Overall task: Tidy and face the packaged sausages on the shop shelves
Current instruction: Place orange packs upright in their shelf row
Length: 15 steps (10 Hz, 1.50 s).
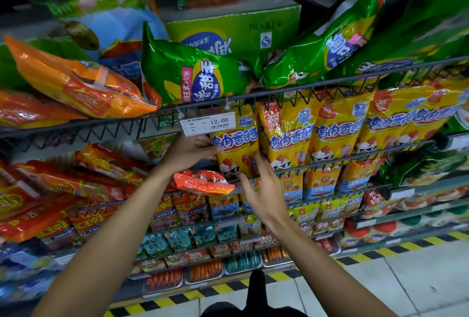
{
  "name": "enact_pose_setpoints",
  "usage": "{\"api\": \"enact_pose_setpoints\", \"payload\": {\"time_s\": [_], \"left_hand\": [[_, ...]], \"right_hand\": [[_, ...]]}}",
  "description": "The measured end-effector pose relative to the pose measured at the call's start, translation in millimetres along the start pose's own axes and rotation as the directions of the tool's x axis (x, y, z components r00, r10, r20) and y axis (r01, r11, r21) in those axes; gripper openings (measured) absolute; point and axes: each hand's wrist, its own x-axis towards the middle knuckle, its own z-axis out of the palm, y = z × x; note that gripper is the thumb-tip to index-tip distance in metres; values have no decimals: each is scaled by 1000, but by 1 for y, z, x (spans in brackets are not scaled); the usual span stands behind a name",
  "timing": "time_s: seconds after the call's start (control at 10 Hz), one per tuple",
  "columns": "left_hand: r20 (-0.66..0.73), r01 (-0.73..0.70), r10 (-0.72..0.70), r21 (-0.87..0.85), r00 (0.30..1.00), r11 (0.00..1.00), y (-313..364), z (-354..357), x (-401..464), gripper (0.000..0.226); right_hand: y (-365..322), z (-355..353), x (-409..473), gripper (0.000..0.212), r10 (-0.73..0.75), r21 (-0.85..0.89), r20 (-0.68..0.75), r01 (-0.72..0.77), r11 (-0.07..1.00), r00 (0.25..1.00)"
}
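Left hand [195, 150] pinches the leftmost yellow sausage pack [234, 149]; right hand [264, 187], fingers spread, touches its right edge

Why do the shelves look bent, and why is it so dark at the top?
Head view: the wide-angle lens bows the shelf rail and stretches the edges; the light falls off upward, leaving the top shelf dim; glare streaks the green bags; the yellow packs and price tag by the hands are sharp.
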Motion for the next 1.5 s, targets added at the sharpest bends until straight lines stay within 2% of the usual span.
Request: {"api": "enact_pose_setpoints", "payload": {"time_s": [0.1,0.3,0.4,0.5,0.6,0.7,0.8,0.9,1.0,1.1,1.2,1.3,1.4,1.5], "left_hand": [[-31,-5,4,-19,1000,1000,1,3,-1,16],[66,98,-99,18,993,995,-4,-2,6,36],[191,98,-134,189,972,977,-13,-8,8,48],[312,106,-199,290,929,951,1,-6,6,28],[365,90,-220,342,905,935,14,2,8,18],[311,40,-145,319,939,947,38,11,-4,3],[271,34,-133,344,953,938,27,8,1,8],[327,189,-293,313,899,931,-24,-11,22,60],[280,200,-317,378,906,904,-9,-11,11,63],[291,156,-272,365,917,918,12,-7,4,42],[301,183,-279,309,912,933,-3,-18,4,70],[269,87,-141,203,953,975,-6,-19,-2,43],[235,51,-73,98,969,994,-8,-15,-2,47],[229,63,-90,120,969,991,-5,-8,5,51]], "right_hand": [[0,-2,-4,74,30,30,-14,-30,999,999],[3,5,-4,84,-22,-111,14,23,994,1000],[7,8,-8,88,-31,-89,41,35,995,999],[6,9,-8,87,-13,-41,13,13,999,1000],[4,9,-1,89,3,-37,8,-3,999,1000],[2,7,3,88,-13,-51,-9,12,999,1000],[1,7,2,84,-32,-46,-43,30,998,999],[2,9,2,85,-44,-56,-48,41,998,998],[7,9,1,91,-76,-132,-33,71,989,997],[10,11,-4,89,-91,-118,-22,88,989,996],[13,12,-13,84,-219,-143,-57,209,967,974],[16,10,-14,81,-363,-198,-74,343,918,929],[13,11,-11,82,-398,-232,-16,383,894,917],[16,13,-7,83,-358,-265,19,350,899,934]]}}
